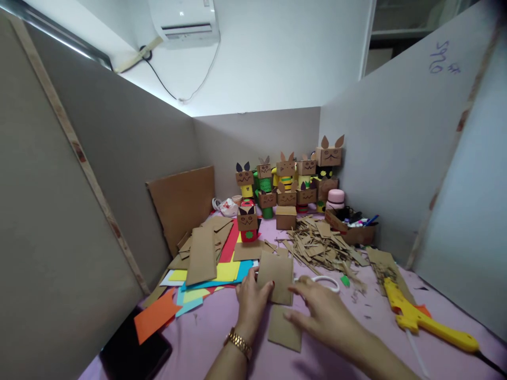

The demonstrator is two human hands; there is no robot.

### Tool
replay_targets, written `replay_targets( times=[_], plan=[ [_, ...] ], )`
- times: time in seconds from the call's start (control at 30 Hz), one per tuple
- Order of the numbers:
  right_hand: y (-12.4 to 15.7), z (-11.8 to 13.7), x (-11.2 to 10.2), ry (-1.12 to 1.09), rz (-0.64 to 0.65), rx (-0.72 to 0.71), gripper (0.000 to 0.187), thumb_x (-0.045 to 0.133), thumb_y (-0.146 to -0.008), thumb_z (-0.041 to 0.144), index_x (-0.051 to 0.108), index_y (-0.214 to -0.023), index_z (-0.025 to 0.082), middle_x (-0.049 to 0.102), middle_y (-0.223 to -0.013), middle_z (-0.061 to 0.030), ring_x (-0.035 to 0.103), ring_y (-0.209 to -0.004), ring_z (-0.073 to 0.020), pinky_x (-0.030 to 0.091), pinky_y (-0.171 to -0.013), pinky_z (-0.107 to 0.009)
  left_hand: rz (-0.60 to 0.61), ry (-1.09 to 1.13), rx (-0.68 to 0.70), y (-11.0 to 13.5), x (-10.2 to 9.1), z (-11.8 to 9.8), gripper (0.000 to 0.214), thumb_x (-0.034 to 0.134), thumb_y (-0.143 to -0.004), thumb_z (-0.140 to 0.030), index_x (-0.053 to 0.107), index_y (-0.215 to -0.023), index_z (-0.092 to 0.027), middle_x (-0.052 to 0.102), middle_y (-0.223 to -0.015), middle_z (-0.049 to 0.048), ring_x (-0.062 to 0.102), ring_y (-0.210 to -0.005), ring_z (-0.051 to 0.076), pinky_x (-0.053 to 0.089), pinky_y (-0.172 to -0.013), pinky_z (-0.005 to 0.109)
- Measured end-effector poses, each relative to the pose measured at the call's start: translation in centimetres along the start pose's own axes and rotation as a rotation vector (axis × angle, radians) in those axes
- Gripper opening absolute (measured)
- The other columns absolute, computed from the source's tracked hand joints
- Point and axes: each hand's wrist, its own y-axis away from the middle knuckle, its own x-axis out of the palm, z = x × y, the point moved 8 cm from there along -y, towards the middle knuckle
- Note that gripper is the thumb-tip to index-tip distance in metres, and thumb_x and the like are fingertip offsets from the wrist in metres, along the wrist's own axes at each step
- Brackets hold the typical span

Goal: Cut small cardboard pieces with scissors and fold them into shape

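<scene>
A rectangular brown cardboard piece [276,272] lies or is held just above the table in front of me. My left hand [252,298], with a gold watch at the wrist, grips its left edge, thumb on top. To the right, my right hand [317,306] has thumb and fingers apart, the index fingertip close to the piece's right edge. Below is a smaller cardboard piece [284,330]; the right thumb is at its upper right corner. Scissors with white handles [330,285] lie behind my right hand, their blades mostly hidden.
Several cardboard-headed animal figures [285,169] stand at the back near a small box [285,217]. Cardboard scraps [320,245] are heaped right of centre. A yellow glue gun [431,319] lies at right. Coloured paper [227,272], cardboard sheets [202,256] and a black tablet-like object [134,353] are at left.
</scene>
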Motion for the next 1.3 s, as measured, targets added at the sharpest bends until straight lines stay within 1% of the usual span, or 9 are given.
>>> replay_targets(
  times=[0.1,0.2,0.33,0.47,0.6,0.83,1.03,1.13,1.3],
  plan=[
    [-0.5,-2.9,4.9,0.288,0.190,0.092,0.058,0.077,-0.050,0.028,0.062,-0.105,0.017,0.061,-0.104,-0.0138,0.058,-0.091,-0.0332,0.043,-0.076,-0.040,0.017,0.130,0.034,0.1,0.2,-0.3,0.040,0.062,-0.063,-0.025,0.053,-0.102,-0.020,0.066,-0.095,0.0077,0.059,-0.092,0.025,0.041,-0.081,0.037],
    [0.1,-4.7,6.4,0.277,0.182,0.112,0.063,0.078,-0.045,0.024,0.058,-0.104,0.015,0.062,-0.103,-0.0125,0.058,-0.088,-0.0304,0.043,-0.070,-0.034,0.050,0.284,0.044,0.2,0.5,-0.7,0.040,0.061,-0.066,-0.025,0.051,-0.104,-0.021,0.067,-0.097,0.0079,0.061,-0.090,0.023,0.045,-0.076,0.034],
    [-0.4,-4.6,4.9,0.000,0.084,0.028,0.009,0.059,-0.069,0.016,0.062,-0.077,0.018,0.063,-0.069,-0.0005,0.058,-0.064,-0.0177,0.039,-0.055,-0.024,0.099,0.482,0.022,0.3,1.0,-1.3,0.035,0.056,-0.073,-0.032,0.047,-0.105,-0.019,0.069,-0.097,0.0093,0.065,-0.083,0.021,0.050,-0.069,0.031],
    [-1.6,-2.8,1.5,-0.128,-0.110,-0.159,0.015,0.053,-0.077,0.014,0.066,-0.077,0.020,0.063,-0.070,-0.0011,0.057,-0.067,-0.0161,0.041,-0.061,-0.024,0.126,0.752,-0.027,0.2,1.1,-1.7,0.034,0.056,-0.075,-0.036,0.043,-0.102,-0.019,0.070,-0.094,0.0094,0.067,-0.079,0.021,0.051,-0.068,0.031],
    [-1.9,-2.5,0.3,-0.141,-0.214,-0.228,0.019,0.051,-0.080,0.017,0.069,-0.083,0.023,0.064,-0.074,-0.0030,0.059,-0.070,-0.0172,0.044,-0.062,-0.025,0.133,1.021,-0.123,0.1,1.2,-1.5,0.035,0.064,-0.070,-0.032,0.043,-0.096,-0.021,0.072,-0.089,0.0067,0.067,-0.080,0.021,0.050,-0.072,0.034],
    [-1.1,-4.0,0.8,-0.232,-0.300,-0.213,0.018,0.050,-0.082,0.024,0.067,-0.086,0.023,0.065,-0.080,-0.0048,0.060,-0.072,-0.0189,0.047,-0.064,-0.026,0.156,1.099,-0.211,0.3,1.9,-1.3,0.042,0.067,-0.068,-0.031,0.044,-0.102,-0.023,0.071,-0.092,0.0062,0.067,-0.080,0.020,0.050,-0.073,0.032],
    [-0.9,-8.1,-0.1,-0.692,-0.441,0.145,0.032,0.060,-0.075,0.040,0.052,-0.098,0.019,0.066,-0.075,-0.0040,0.059,-0.062,-0.0180,0.046,-0.051,-0.025,0.143,1.023,-0.290,0.6,2.2,-0.6,0.033,0.062,-0.071,-0.034,0.047,-0.098,-0.021,0.070,-0.084,0.0048,0.067,-0.069,0.017,0.046,-0.047,0.020],
    [-1.2,-8.5,0.0,-0.884,-0.411,0.184,0.043,0.067,-0.069,0.042,0.050,-0.100,0.019,0.061,-0.064,0.0017,0.051,-0.047,-0.0117,0.039,-0.040,-0.019,0.134,0.883,-0.384,1.2,2.5,0.3,0.040,0.060,-0.071,-0.029,0.045,-0.108,-0.022,0.068,-0.074,0.0000,0.062,-0.052,0.012,0.037,-0.033,0.015],
    [-1.6,-9.5,0.8,-0.929,-0.324,0.288,0.050,0.072,-0.061,0.045,0.052,-0.099,0.019,0.053,-0.048,0.0078,0.037,-0.031,-0.0050,0.025,-0.030,-0.014,0.262,0.779,-0.436,2.3,3.6,0.1,0.053,0.052,-0.071,-0.020,0.039,-0.123,-0.025,0.061,-0.060,-0.0052,0.045,-0.030,0.004,0.029,-0.027,0.011]
  ],
)
